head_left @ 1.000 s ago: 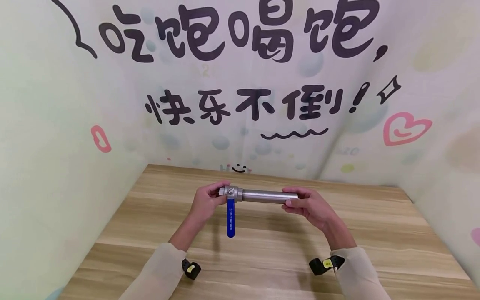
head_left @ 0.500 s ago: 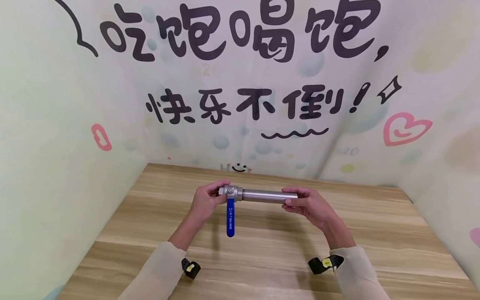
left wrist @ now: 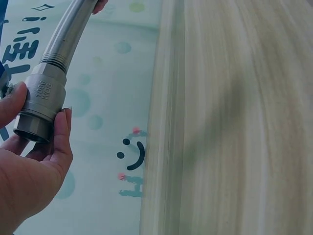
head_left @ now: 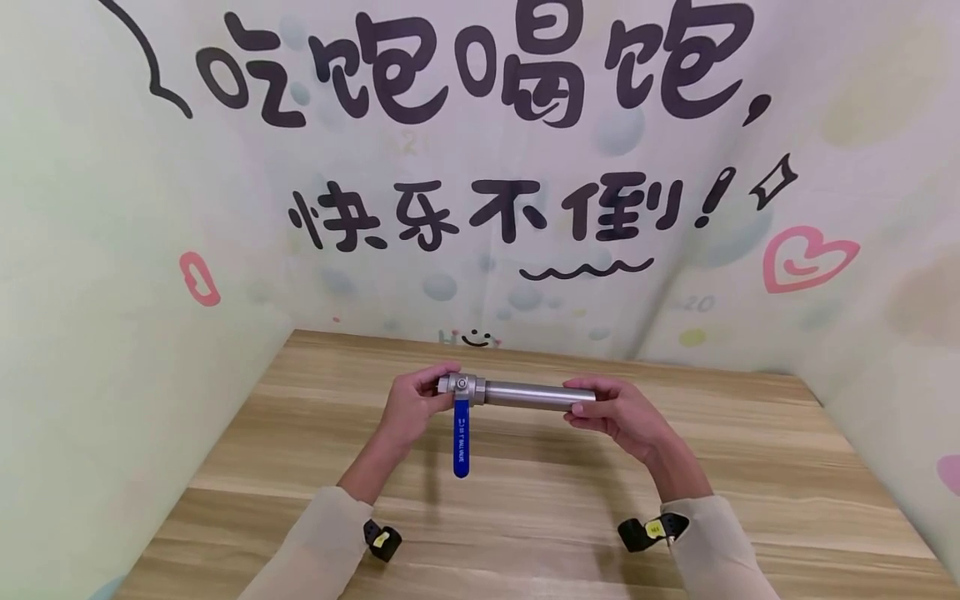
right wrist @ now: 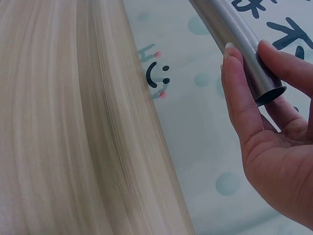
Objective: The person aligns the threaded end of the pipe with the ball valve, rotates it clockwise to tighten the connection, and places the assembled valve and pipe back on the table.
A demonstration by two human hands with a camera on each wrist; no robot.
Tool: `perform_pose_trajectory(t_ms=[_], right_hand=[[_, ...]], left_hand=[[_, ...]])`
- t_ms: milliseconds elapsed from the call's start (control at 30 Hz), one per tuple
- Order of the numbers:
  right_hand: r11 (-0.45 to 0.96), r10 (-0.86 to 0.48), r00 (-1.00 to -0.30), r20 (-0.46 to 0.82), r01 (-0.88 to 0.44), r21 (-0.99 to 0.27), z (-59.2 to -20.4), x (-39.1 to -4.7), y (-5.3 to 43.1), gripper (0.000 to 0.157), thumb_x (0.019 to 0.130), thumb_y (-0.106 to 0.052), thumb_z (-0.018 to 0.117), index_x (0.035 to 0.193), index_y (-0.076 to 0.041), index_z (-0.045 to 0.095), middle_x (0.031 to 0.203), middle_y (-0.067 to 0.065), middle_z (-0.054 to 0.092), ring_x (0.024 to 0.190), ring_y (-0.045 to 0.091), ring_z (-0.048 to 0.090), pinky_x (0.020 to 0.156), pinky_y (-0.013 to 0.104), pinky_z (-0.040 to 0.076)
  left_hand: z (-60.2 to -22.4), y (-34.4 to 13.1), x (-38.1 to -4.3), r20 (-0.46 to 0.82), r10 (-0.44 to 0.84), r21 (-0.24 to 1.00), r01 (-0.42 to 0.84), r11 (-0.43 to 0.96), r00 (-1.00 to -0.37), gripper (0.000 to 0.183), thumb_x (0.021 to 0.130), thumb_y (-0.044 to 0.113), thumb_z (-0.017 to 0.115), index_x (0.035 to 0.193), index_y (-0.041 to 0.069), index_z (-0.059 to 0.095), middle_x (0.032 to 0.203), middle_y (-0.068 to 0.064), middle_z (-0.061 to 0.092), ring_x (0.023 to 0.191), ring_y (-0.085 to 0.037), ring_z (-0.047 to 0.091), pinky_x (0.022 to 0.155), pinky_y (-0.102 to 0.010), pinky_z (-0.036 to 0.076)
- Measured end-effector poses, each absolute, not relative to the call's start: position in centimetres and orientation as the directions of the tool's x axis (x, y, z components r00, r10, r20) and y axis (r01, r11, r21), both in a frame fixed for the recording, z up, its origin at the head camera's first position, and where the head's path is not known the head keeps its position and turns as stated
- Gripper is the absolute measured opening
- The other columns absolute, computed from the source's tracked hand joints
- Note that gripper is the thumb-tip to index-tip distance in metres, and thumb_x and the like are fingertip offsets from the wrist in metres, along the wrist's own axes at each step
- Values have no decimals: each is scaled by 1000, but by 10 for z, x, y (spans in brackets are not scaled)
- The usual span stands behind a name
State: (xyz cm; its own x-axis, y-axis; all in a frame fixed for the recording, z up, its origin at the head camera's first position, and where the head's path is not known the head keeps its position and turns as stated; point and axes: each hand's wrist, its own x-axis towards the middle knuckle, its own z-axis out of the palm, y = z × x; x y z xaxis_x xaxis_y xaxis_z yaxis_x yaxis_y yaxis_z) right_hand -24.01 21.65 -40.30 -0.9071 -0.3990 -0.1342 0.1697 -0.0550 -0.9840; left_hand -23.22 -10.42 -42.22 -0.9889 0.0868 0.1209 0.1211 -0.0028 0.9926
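A steel ball valve (head_left: 467, 388) with a blue lever (head_left: 461, 439) is joined to a straight steel pipe (head_left: 528, 395). My left hand (head_left: 410, 408) grips the valve body at its left end, thumb on the near side. In the left wrist view, threads (left wrist: 55, 59) show where the pipe enters the valve, and the valve's outer end is an open hole. My right hand (head_left: 621, 412) holds the pipe's free end between thumb and fingers. The pipe's hollow mouth (right wrist: 272, 96) shows in the right wrist view. Both pieces are held level above the table, the lever pointing toward me.
The wood-grain table (head_left: 510, 533) lies below, with shadows of the hands and pipe on it. A printed cloth wall (head_left: 480, 300) with black lettering rises behind the table's back edge and along both sides. Each wrist wears a black strap camera (head_left: 384, 542).
The hands, valve and pipe keep nearly the same pose. The head view has shifted only slightly.
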Motion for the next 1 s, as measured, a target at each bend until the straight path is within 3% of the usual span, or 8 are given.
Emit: perform_pose_trajectory(t_ms=[567,833,1000], right_hand=[[-47,-361,-922,-142,170,-984,-402,-238,216,41,90,-8,67,126,8,56,111,13,60,88,22,70,84,35,57],[-68,-384,-912,-145,184,-981,-406,-238,212,45,86,2,67,127,14,51,108,13,63,86,21,71,83,33,57],[-65,-388,-911,-138,176,-982,-407,-238,212,44,84,8,65,127,12,52,110,13,60,88,21,70,84,32,57]], left_hand=[[-425,-101,-232,128,69,992,129,7,-989,38,82,-12,66,118,0,68,117,-20,64,96,-25,62,77,-25,57],[-424,-103,-230,108,62,994,108,-6,-992,40,81,-14,66,119,-2,67,117,-22,64,95,-23,61,77,-24,57],[-423,-103,-228,92,60,996,93,3,-994,39,82,-12,67,118,-1,68,117,-21,64,95,-23,62,78,-26,57]])
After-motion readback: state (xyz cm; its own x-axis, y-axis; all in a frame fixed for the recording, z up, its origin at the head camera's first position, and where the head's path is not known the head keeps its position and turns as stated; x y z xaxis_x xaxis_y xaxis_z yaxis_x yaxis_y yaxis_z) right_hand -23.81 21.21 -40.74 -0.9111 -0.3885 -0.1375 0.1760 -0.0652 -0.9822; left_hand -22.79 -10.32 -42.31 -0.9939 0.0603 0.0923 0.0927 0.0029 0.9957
